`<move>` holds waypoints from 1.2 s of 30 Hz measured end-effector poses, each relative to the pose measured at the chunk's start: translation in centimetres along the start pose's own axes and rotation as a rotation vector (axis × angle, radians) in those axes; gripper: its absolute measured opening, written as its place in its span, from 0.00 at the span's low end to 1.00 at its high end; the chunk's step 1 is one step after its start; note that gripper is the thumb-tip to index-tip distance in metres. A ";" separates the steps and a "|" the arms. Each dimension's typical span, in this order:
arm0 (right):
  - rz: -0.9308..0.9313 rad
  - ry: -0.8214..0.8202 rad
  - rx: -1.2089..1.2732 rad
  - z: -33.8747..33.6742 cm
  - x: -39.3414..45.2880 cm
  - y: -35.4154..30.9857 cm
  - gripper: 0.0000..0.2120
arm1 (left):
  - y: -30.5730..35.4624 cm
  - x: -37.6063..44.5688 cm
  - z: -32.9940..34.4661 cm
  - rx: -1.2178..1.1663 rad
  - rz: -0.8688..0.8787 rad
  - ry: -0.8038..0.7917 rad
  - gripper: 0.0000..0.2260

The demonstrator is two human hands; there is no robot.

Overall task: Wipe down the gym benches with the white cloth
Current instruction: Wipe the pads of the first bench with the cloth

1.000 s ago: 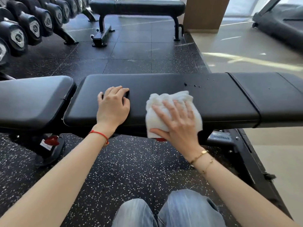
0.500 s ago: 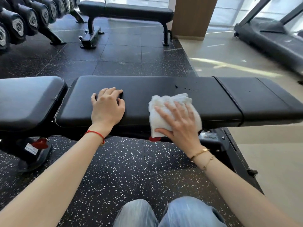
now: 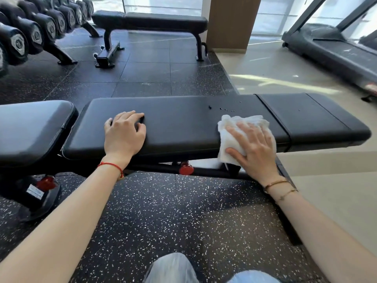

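Pressing flat on the white cloth point(image 3: 234, 137), the right hand point(image 3: 254, 149) lies with fingers spread and straight, the thumb tucked against the cloth's near edge. The cloth sits bunched on the right part of the near bench's long black pad point(image 3: 175, 127), draping over its front edge just left of the seam with the shorter seat pad point(image 3: 318, 117). The left hand point(image 3: 122, 134) rests on the same long pad well to the left of the cloth, fingers loosely curled onto the vinyl and gripping nothing. A few small dark specks point(image 3: 221, 108) dot the pad just beyond the cloth.

Beside the bench on the left lies another black padded bench point(image 3: 30, 127), cut off by the frame's edge. Beneath the pads a red adjustment knob point(image 3: 186, 168) shows on the dark frame, and a second red knob point(image 3: 46, 183) sits by the left bench's base. Across the speckled rubber floor point(image 3: 163, 211) stands a flat bench point(image 3: 151, 22), with a rack of dumbbells point(image 3: 30, 35) at far left, partly out of view. A treadmill point(image 3: 334, 48) stands on the pale floor at upper right, also cropped. A tan pillar point(image 3: 230, 21) rises behind the flat bench.

The person's knees in light jeans point(image 3: 175, 268) show at the bottom edge. Most of the cloth's middle is hidden under the right hand.
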State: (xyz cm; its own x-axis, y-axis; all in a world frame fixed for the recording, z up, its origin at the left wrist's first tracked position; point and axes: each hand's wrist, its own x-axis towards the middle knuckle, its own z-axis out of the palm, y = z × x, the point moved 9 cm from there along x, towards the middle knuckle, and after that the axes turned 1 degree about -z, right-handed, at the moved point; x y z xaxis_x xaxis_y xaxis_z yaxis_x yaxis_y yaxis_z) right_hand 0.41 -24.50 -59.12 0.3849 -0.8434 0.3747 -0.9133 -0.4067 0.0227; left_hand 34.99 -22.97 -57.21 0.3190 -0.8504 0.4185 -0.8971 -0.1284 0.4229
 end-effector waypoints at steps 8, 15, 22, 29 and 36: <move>-0.103 -0.051 0.000 0.9 1.6 -6.8 0.28 | 0.8 0.2 0.8 0.026 -0.091 -0.044 0.18; -0.018 0.006 0.083 -0.5 2.0 1.2 0.27 | 5.7 1.0 3.6 -0.010 -0.122 -0.091 0.21; 0.068 -0.329 0.134 3.5 10.5 0.7 0.26 | 7.1 1.3 6.7 0.088 -0.120 -0.202 0.22; -0.254 -0.325 0.185 3.1 9.5 -2.8 0.28 | 6.6 1.1 6.3 0.121 -0.109 -0.145 0.20; -0.013 -0.383 0.152 5.1 13.7 5.2 0.27 | 7.1 0.8 5.7 0.150 -0.130 -0.144 0.20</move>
State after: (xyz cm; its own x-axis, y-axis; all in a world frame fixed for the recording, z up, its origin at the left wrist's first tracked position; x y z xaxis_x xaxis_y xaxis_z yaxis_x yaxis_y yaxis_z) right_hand 1.62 -39.96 -58.54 0.4441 -0.8960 0.0025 -0.8891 -0.4410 -0.1228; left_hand 27.15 -27.50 -58.49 0.3977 -0.8841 0.2453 -0.8901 -0.3070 0.3369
